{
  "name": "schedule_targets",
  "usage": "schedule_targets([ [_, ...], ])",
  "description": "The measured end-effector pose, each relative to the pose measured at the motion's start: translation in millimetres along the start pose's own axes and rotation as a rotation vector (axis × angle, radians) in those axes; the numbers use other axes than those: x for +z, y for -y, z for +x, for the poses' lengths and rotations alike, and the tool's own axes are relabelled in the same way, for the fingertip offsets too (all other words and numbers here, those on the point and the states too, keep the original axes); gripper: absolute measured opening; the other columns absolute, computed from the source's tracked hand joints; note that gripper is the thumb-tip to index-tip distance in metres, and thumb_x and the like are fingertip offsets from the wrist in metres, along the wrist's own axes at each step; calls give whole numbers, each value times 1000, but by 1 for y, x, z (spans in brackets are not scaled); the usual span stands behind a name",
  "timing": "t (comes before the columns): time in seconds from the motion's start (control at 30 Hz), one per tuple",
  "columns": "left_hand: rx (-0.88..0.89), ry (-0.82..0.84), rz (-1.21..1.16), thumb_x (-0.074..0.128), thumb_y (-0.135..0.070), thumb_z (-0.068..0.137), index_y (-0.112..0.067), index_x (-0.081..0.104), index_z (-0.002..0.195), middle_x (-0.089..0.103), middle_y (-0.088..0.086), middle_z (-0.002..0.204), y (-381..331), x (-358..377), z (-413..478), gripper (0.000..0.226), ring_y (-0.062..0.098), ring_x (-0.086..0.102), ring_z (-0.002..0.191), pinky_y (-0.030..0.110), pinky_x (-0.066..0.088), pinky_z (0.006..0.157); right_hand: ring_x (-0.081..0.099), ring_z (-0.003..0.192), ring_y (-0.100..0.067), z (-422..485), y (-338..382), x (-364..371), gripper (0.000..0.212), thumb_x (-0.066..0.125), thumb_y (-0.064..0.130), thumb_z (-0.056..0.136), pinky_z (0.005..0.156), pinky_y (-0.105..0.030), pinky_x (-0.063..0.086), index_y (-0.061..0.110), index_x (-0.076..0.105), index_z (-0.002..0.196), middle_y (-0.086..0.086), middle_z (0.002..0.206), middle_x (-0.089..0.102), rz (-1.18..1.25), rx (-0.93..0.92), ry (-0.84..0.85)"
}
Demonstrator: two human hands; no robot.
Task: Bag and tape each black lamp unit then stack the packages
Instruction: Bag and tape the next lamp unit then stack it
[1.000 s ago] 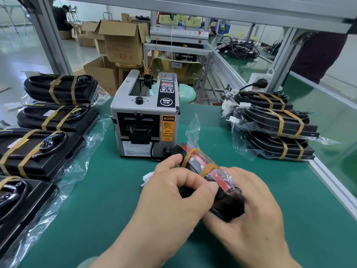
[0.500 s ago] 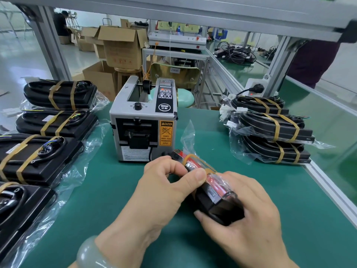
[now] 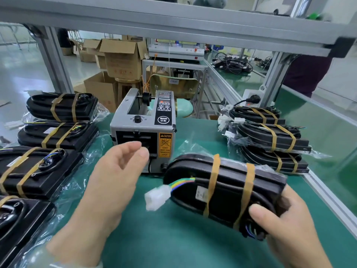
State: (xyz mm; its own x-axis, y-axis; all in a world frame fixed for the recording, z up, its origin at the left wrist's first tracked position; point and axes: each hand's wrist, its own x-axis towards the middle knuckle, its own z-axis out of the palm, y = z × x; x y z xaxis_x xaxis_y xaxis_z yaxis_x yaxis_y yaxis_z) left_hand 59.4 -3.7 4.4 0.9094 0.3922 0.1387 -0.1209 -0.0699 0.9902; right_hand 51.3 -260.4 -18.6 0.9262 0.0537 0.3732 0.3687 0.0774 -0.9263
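Green-matted bench [image 3: 173, 238]: right hand [image 3: 286, 229] fingers hold a bagged lamp unit [image 3: 228, 188] (2 tape bands) above it; left hand [image 3: 116, 180] hovers empty, fingers loosely apart. Next, probably, the right-side stack [image 3: 270, 138].

Pale bracelet [image 3: 77, 265] on the left wrist.

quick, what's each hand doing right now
Left hand: open, holding nothing, fingers loosely curled near the tape dispenser.
Right hand: closed on one end of the taped lamp unit, held above the green mat.
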Motion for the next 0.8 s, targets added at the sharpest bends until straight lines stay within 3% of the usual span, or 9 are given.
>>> schedule_targets([
  [0.13,-232,407,-35,70,-70,56,-50,73,81,72,-18,101,-6,0,9,32,1,63,101,30,39,93,70,89,-29,-4,4,-6,61,67,10,42,71,-35,57,21,73,102,-16,96,73,209,84,160],
  [0.2,-327,567,-59,71,-66,58,-37,76,83,73,-3,102,-5,2,6,39,17,65,98,33,46,90,69,91,-37,-6,8,-4,65,70,20,35,72,-42,56,18,73,100,-22,98,71,263,140,148],
  [0.3,-7,312,-120,76,-37,62,-25,74,74,70,4,66,-4,5,3,17,14,62,57,16,49,55,69,83,-39,-4,4,-6,71,84,28,30,66,-47,56,14,74,99,-24,97,71,315,156,148],
  [0.4,349,72,-43,76,-33,66,-26,72,77,72,0,66,-16,3,-2,13,8,65,52,13,50,51,62,94,-48,0,-6,-5,57,73,19,58,81,-53,50,3,67,113,-33,110,63,494,173,181],
  [0.53,43,399,95,78,-33,77,-25,70,92,74,-5,78,-18,-2,-7,18,8,68,65,18,54,56,18,136,-54,-10,8,2,46,22,3,102,114,-52,-3,-18,12,142,-46,143,14,923,302,-47],
  [0.57,-10,475,151,74,-24,82,-24,72,84,72,-2,71,-21,-3,-10,3,8,66,58,17,50,51,15,138,-51,-10,5,-2,46,17,6,103,113,-49,-9,-16,11,144,-43,145,12,980,329,-28],
  [0.67,164,307,197,72,-6,78,-27,72,73,67,4,56,-22,-11,-8,21,9,60,46,13,43,45,3,135,-53,-10,1,-1,46,18,6,103,104,-50,-28,-16,15,143,-43,144,13,1082,418,16],
  [0.77,174,196,-114,85,-26,65,-28,73,83,71,6,67,-22,-16,-13,21,10,65,54,13,47,48,-17,125,-48,-9,5,3,47,25,10,103,98,-49,-36,-14,14,142,-37,143,3,1085,540,-63],
  [0.8,76,299,-282,92,-41,48,-27,71,95,74,8,79,-16,-15,-17,53,12,68,65,15,50,52,-15,126,-46,-5,6,5,47,30,12,103,100,-52,-32,-11,16,141,-32,143,2,1053,553,-101],
])
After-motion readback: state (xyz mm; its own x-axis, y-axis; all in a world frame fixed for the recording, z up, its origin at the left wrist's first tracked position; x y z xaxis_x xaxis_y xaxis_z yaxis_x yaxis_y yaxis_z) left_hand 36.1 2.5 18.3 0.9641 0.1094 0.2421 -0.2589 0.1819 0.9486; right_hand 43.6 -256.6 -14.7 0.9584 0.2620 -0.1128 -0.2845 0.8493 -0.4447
